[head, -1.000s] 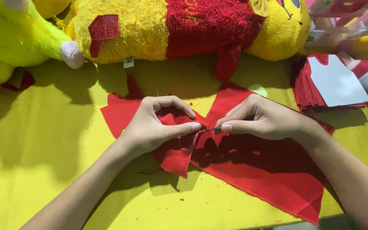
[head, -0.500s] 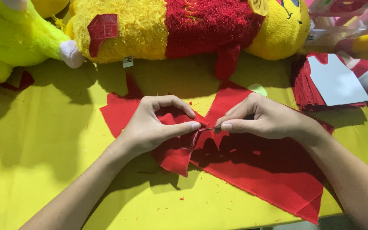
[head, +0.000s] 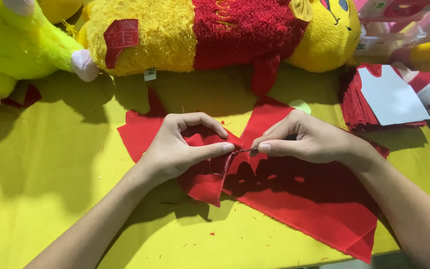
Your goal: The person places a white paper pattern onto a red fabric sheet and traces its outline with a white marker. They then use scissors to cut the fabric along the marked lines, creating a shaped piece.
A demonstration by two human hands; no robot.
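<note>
We are holding a red cloth piece [head: 210,182] in the middle of the yellow table [head: 51,164]. It is soft, bright red felt, with a cut edge and a pointed corner that hangs down toward 6 o'clock. It lies on top of more red cloth [head: 314,209] that spreads out flat toward 4 o'clock.

Our left hand [head: 180,149] pinches the small piece between thumb and first finger, and the other fingers curl over it in an arch. Our right hand [head: 309,142] pinches too, thumb against first finger, on something thin and dark [head: 245,150] that reaches the edge of the cloth. We cannot tell if it is a thread or a needle. The two thumb tips almost meet, with the cloth edge right between them, at 3 o'clock from the left thumb.

At 12 o'clock lies a big yellow plush toy [head: 175,35] with a red middle. A small white tag [head: 150,74] hangs under it, and a red square patch [head: 121,39] sits on its fur. At 10 o'clock is a green plush toy [head: 21,45]. At 2 o'clock there is a stack of red pieces [head: 357,102] with a white paper shape [head: 391,97] on top. Clear plastic packages [head: 404,20] lie at 1 o'clock in the far corner.
</note>
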